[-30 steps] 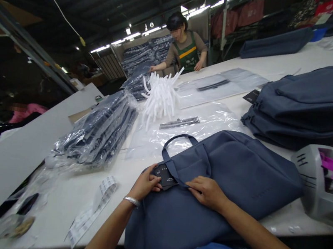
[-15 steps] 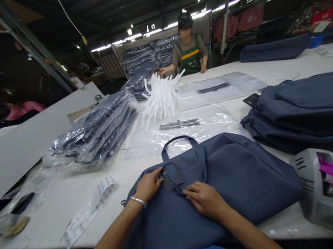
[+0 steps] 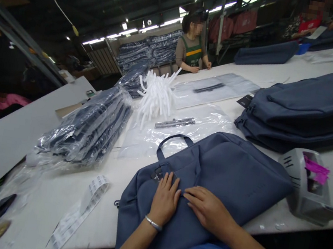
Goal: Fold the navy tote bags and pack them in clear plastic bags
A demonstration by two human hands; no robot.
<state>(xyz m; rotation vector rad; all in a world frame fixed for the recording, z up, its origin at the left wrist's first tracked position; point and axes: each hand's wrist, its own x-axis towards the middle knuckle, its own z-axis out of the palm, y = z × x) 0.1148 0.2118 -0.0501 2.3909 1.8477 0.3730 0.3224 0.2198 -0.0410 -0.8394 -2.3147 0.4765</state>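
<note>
A dark blue bag (image 3: 236,165) lies on the white table in front of me, its handle loop (image 3: 163,147) pointing away. My left hand (image 3: 165,198), with a silver bangle at the wrist, rests on the bag with fingers stretched out over the edge of a black tag (image 3: 157,174). Just right of it, my right hand (image 3: 208,207) lies on the bag near the strap, fingers extended and nearly touching the left hand. Neither hand visibly grips anything.
Plastic-wrapped bags (image 3: 90,125) lie on the left, white strips (image 3: 156,97) and clear plastic bags (image 3: 212,117) beyond. A label strip (image 3: 79,216) is at front left. A grey tape dispenser (image 3: 299,183) and stacked blue bags (image 3: 311,109) are on the right. A person (image 3: 193,48) stands across the table.
My left hand has let go of the tag's edge and moved right, flattening onto the bag. My right hand's fingers have straightened. The person across the table has turned and drawn an arm in.
</note>
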